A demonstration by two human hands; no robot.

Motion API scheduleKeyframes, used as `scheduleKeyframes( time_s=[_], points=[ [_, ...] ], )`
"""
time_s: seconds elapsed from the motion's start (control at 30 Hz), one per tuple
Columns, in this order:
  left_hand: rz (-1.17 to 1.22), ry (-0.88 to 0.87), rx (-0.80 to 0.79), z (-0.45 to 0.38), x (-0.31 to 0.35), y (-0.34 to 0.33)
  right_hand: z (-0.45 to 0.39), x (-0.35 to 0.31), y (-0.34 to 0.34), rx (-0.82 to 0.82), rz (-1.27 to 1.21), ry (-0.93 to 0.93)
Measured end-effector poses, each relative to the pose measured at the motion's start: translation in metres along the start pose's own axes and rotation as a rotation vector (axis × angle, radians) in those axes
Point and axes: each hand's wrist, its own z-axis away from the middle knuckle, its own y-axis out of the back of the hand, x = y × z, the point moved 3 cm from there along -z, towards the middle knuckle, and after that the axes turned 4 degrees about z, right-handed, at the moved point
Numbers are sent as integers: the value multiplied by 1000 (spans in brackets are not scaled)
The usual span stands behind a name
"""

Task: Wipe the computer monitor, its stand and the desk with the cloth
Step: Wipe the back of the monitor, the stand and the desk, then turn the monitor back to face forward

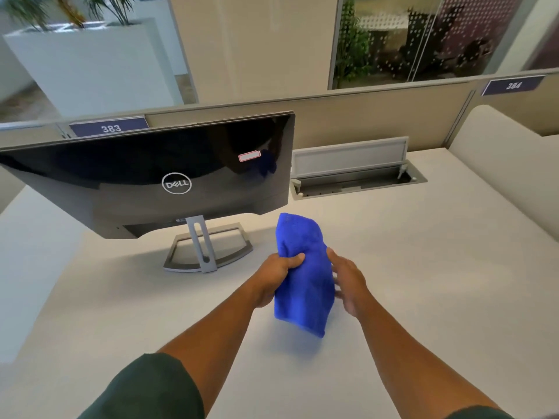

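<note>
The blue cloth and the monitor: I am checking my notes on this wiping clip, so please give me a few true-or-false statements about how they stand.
1. The left hand grips the blue cloth. True.
2. The monitor shows its screen to the camera. False: its back, with the logo, faces us.
3. The cloth lies flat on the desk. False: it is held up, folded.
4. The right hand is at the cloth's other side. True.
5. The stand rests on the desk. True.

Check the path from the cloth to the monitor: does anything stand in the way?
Nothing visible does. The cloth, held by the left hand, faces bare desk up to the monitor.
</note>
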Motion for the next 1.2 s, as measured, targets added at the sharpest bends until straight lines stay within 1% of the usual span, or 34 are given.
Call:
scheduleKeyframes(
  time_s=[0.07, 0.1, 0.13, 0.17, 0.2, 0.27, 0.4, 0.5, 0.6, 0.67, 0.77, 0.87, 0.93, 1.0, 1.1, 1.2],
  points=[
    [39, 2, -28, -3, 1, -10, 0, 8, 4, -248, -108, 10],
    [43, 6, -39, -5, 1, -15, -1, 11, 7, -340, -161, 10],
    [38, 12, -50, -7, 0, -20, -2, 13, 10, -394, -202, -1],
    [23, 21, -58, -9, -1, -24, -4, 15, 14, -408, -230, -23],
    [-1, 31, -60, -12, -2, -28, -7, 16, 19, -382, -242, -51],
    [-71, 46, -27, -16, -5, -33, -14, 20, 33, -251, -213, -91],
    [-172, 94, 80, -27, -14, -37, -25, 18, 64, 15, -52, -6],
    [-144, 112, 93, -31, -21, -46, -29, 12, 81, 216, 51, 28],
    [-179, 159, 99, -33, -28, -56, -32, 8, 93, 347, 167, 55],
    [-241, 200, 93, -35, -35, -60, -34, 8, 100, 382, 254, 70],
    [-286, 249, 97, -37, -44, -61, -33, 10, 107, 399, 399, 31],
    [-452, 259, 134, -39, -47, -53, -31, 3, 110, 456, 616, 22],
    [-569, 216, 173, -39, -43, -42, -30, -4, 108, 534, 800, 37],
    [-675, 142, 227, -36, -36, -30, -27, -13, 100, 592, 918, 90],
    [-826, -6, 331, -25, -20, -11, -24, -26, 79, 608, 954, 212],
    [-881, -134, 419, -12, -4, 6, -20, -37, 48, 546, 964, 340]
  ],
)
